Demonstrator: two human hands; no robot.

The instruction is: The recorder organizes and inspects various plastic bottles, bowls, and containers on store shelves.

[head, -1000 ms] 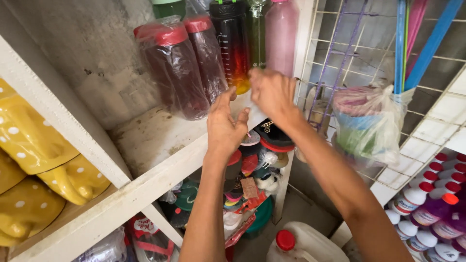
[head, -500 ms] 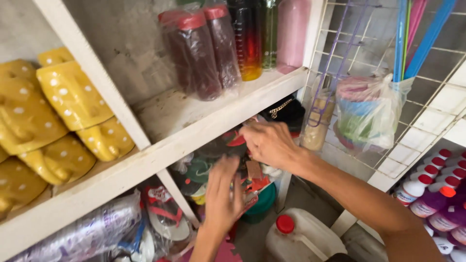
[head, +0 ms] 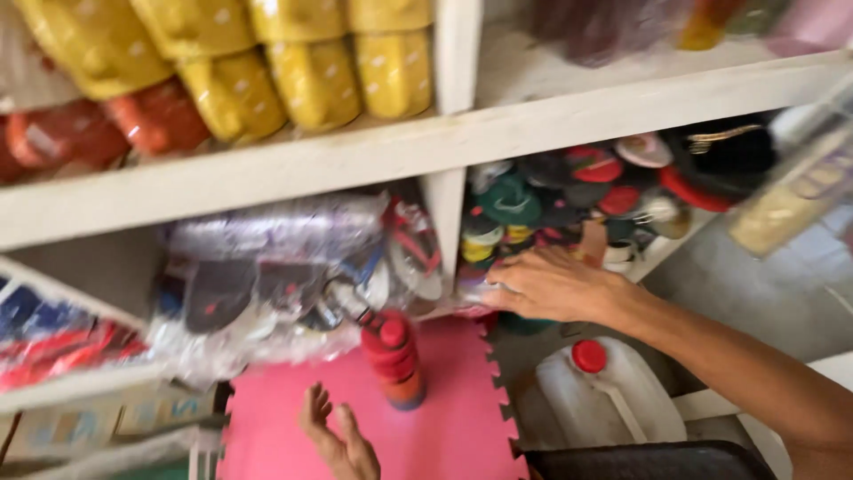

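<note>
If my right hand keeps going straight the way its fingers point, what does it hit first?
The right hand points left toward the white shelf divider; the fingertips look nearly at its base, so probably that post first, though blur leaves depth unclear.

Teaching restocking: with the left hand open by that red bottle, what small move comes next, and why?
Probably close the left hand around the red bottle: it stands upright on the pink mat, just beyond the open palm, ungripped.
</note>
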